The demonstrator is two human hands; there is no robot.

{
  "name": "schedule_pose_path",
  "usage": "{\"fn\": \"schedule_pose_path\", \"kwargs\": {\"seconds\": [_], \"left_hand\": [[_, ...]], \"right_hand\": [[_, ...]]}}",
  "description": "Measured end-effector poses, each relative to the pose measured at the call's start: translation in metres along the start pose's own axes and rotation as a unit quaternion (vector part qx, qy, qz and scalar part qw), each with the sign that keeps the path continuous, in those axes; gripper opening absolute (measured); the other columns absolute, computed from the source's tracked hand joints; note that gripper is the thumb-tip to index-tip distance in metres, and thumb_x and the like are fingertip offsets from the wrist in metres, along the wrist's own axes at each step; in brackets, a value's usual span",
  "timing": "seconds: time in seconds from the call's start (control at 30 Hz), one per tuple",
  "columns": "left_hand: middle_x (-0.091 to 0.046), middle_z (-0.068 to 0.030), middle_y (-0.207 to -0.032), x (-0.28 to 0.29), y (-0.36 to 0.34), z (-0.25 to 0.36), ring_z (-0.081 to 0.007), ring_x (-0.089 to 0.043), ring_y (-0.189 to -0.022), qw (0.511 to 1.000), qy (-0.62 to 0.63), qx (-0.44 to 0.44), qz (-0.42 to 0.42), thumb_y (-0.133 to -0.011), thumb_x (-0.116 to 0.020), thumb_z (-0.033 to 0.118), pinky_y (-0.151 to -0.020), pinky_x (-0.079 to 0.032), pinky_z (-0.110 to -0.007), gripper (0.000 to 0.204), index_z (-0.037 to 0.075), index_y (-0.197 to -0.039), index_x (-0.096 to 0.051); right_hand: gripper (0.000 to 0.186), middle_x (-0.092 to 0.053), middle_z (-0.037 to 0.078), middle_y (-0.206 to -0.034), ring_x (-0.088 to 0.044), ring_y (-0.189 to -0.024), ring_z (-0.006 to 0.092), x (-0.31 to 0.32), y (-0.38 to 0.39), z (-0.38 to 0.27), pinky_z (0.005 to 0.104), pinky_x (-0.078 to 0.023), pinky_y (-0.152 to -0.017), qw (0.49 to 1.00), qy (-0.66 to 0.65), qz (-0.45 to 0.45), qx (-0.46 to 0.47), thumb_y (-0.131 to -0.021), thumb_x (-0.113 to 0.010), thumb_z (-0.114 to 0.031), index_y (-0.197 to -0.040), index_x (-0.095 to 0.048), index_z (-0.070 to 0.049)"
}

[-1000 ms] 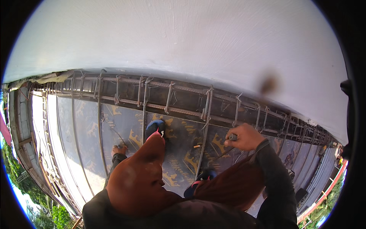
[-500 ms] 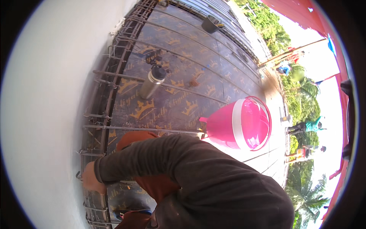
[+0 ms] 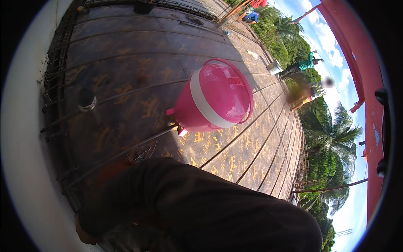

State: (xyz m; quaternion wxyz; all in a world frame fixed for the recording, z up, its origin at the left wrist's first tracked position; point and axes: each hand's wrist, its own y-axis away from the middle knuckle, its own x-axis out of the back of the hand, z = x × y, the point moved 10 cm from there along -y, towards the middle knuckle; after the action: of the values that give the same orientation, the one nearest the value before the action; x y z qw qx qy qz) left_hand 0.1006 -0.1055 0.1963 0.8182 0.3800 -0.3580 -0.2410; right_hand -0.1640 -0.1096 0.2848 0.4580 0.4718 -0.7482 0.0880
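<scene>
Head view: I look down past my dark sleeve point(image 3: 218, 203) over a deck of patterned panels point(image 3: 239, 151), part shaded and part sunlit.
Pink jug: this big round container point(image 3: 184, 105) stands on the panels beyond my forearm, with a white band point(image 3: 200, 98) around it and a carrying handle point(image 3: 252, 103) looping about its glossy top; what it holds is hidden from me.
Bottle: upright on the shaded panels, left of the jug, a bottle point(image 3: 87, 101) shows its dark cap and a shiny ring below; its body is lost in shadow and I cannot see inside.
Dark bucket: at the top edge, partly cut off, a dark bucket point(image 3: 144, 7) sits on the deck; I cannot make out its contents.
Pale bucket: far off near a person in green point(image 3: 308, 63), a pale bucket point(image 3: 275, 67) stands in the sun, its contents too small to tell.
My right hand: at the lower left, my right hand point(image 3: 85, 235) is mostly dark and covered by the cuff; I cannot tell how far its fingers are bent or whether they grip anything.
Rebar cage: the tied steel cage point(image 3: 54, 84) runs along the white wall point(image 3: 25, 138), its near end close beside my hand; whether they touch is unclear.
Loose wire: thin strands point(image 3: 145, 152) lie beside a long bar point(image 3: 126, 156), beyond my forearm.
</scene>
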Motion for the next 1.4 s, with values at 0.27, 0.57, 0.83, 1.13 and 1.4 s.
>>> {"fn": "schedule_pose_path", "kwargs": {"seconds": [0.27,0.57,0.83,1.13,1.4], "left_hand": [[-0.058,-0.0065,-0.073,-0.018,0.029,0.148,-0.0153,-0.054,-0.065,0.989,0.13,-0.065,-0.016,-0.093,-0.065,0.017,-0.061,-0.05,-0.033,0.016,0.003,-0.098,-0.059],[-0.065,-0.0083,-0.082,-0.036,0.031,0.213,-0.0177,-0.06,-0.071,0.894,0.428,-0.106,-0.086,-0.099,-0.058,0.024,-0.072,-0.051,-0.036,0.023,0.004,-0.089,-0.06],[-0.065,-0.0137,-0.096,-0.057,0.026,0.243,-0.0236,-0.06,-0.09,0.872,0.457,-0.127,-0.117,-0.1,-0.056,0.027,-0.083,-0.048,-0.038,0.03,-0.003,-0.102,-0.062],[-0.062,-0.0128,-0.089,-0.033,0.023,0.246,-0.0239,-0.059,-0.083,0.936,0.308,-0.162,0.056,-0.093,-0.066,0.037,-0.074,-0.05,-0.038,0.043,-0.004,-0.102,-0.061],[-0.058,-0.0197,-0.111,-0.072,0.141,0.32,-0.0369,-0.058,-0.101,0.598,-0.349,-0.619,0.371,-0.062,-0.086,0.06,-0.086,-0.053,-0.049,0.096,-0.006,-0.123,-0.052]], "right_hand": [[0.041,-0.074,0.007,-0.095,-0.069,-0.092,0.0331,0.005,-0.027,0.024,0.0506,-0.052,-0.082,0.997,-0.022,0.067,0.033,-0.077,-0.067,-0.052,-0.097,-0.077,-0.017],[0.033,-0.073,0.01,-0.09,-0.069,-0.087,0.0311,0.07,0.041,0.011,0.0475,-0.051,-0.079,0.967,-0.037,0.242,-0.071,-0.077,-0.065,-0.041,-0.092,-0.076,-0.014],[0.029,-0.073,0.011,-0.09,-0.07,-0.085,0.0292,0.087,0.07,0.016,0.045,-0.05,-0.077,0.949,-0.034,0.285,-0.13,-0.077,-0.063,-0.035,-0.09,-0.076,-0.012],[0.024,-0.073,0.012,-0.089,-0.07,-0.082,0.0271,0.103,0.09,0.021,0.0422,-0.049,-0.075,0.93,-0.039,0.313,-0.187,-0.077,-0.06,-0.027,-0.087,-0.075,-0.011],[0.023,-0.067,0.017,-0.075,-0.068,-0.078,0.0327,0.083,0.099,0.05,0.0456,-0.051,-0.08,0.893,-0.164,0.333,-0.253,-0.071,-0.063,-0.017,-0.084,-0.074,-0.002]]}}
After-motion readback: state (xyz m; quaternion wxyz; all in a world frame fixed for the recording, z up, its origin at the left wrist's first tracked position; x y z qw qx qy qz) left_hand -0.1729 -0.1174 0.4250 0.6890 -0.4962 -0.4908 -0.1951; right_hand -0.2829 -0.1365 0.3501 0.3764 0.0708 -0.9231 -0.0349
